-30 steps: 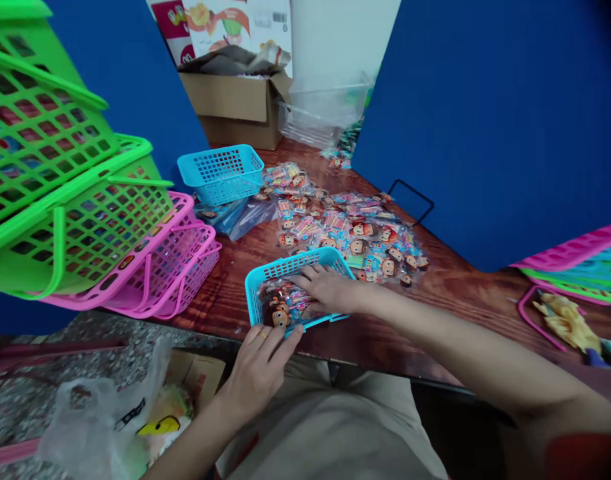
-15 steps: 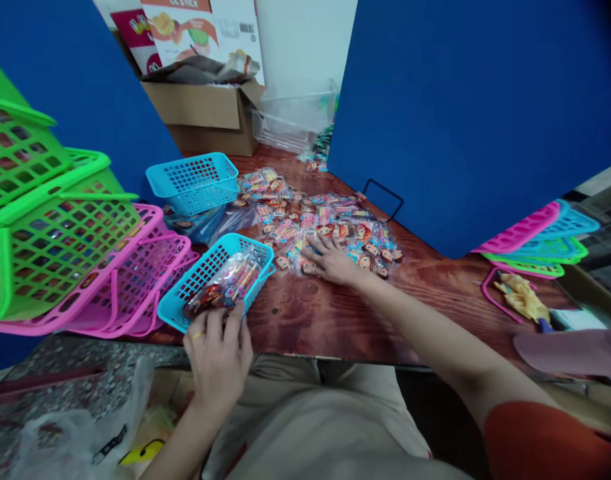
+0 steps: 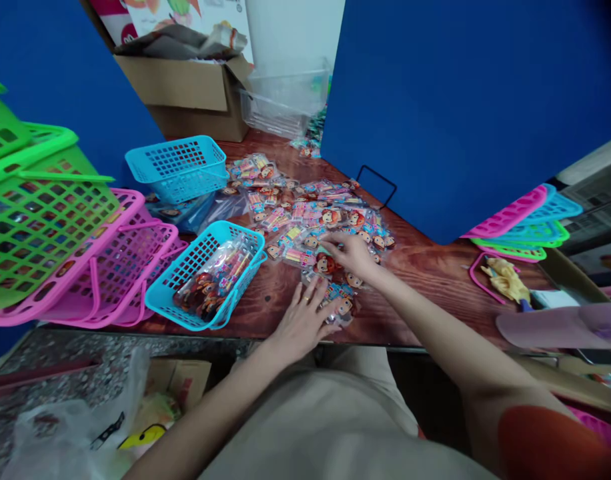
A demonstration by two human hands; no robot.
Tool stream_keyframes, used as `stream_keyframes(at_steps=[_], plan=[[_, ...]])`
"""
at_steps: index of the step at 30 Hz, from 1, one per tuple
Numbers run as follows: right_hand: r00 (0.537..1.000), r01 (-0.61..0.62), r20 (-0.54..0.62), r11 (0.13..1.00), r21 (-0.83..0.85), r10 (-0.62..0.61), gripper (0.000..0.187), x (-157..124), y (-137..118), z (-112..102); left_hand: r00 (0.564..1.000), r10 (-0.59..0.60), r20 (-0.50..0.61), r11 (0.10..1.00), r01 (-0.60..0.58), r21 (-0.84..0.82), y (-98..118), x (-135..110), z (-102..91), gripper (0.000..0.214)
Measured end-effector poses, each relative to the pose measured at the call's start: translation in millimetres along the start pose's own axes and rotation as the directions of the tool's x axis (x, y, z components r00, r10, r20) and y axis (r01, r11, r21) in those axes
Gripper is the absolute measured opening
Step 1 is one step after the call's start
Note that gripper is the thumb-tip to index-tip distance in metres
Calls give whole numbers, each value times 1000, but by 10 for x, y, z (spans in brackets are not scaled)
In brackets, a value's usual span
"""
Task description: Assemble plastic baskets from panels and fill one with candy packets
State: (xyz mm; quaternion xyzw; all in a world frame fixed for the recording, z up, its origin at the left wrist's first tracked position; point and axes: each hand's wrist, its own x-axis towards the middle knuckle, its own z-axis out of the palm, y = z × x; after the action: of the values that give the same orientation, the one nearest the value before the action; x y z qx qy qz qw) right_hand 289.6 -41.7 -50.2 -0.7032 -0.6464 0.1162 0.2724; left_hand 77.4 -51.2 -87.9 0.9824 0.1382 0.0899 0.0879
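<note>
Small clear packets printed with cartoon-faced figures and pink and blue parts lie in a heap [image 3: 305, 213] on the brown wooden table. At the table's near edge, my left hand [image 3: 303, 317] rests palm down with fingers spread over a few packets [image 3: 341, 303] pulled apart from the heap. Just beyond it my right hand [image 3: 355, 257] has thumb and fingers pinched on a packet [image 3: 326, 263] at the heap's near side. A blue plastic basket [image 3: 158, 300], left of my hands, holds several such packets.
Stacked green baskets [image 3: 50, 207] and pink baskets [image 3: 120, 273] stand at the left. Behind are another blue basket [image 3: 178, 167], a cardboard box [image 3: 185, 87] and clear plastic trays [image 3: 280, 100]. A blue panel [image 3: 435, 120] borders the table; coloured lids [image 3: 520, 213] sit at right.
My left hand has left the blue basket and moved right onto packets near the table edge. Some packets have come toward me from the heap. My right hand has gone from flat to pinching.
</note>
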Motion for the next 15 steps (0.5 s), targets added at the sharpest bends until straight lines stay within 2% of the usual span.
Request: stream_keyframes(at_steps=[2,3,5,8,10,12,14,15], plan=[[990,0,138,989,-148,20,32,213,-159,171,999,-36,12,999,36,0,105,34,57,50],[981,7,189,978,-207,33,38,303,-235,261,998,-60,11,998,60,13,143,33,68,47],[972,2,226,969,-245,55,46,437,-334,404,995,-105,0,994,105,42,170,-7,64,41],[975,-38,207,973,-226,86,40,513,-296,436,984,-171,-46,984,173,51,108,-139,25,35],[983,-115,125,980,-164,137,34,468,-182,348,977,-199,-76,979,202,32,47,-231,3,34],[980,-199,30,980,13,198,32,338,-75,246,976,-196,-93,980,198,13,16,-286,-5,35],[972,-235,47,945,229,230,35,141,-44,196,975,-196,-100,980,198,11,30,-294,0,36],[969,-244,90,930,273,228,35,32,-67,202,974,-204,-99,978,207,19,53,-284,6,35]])
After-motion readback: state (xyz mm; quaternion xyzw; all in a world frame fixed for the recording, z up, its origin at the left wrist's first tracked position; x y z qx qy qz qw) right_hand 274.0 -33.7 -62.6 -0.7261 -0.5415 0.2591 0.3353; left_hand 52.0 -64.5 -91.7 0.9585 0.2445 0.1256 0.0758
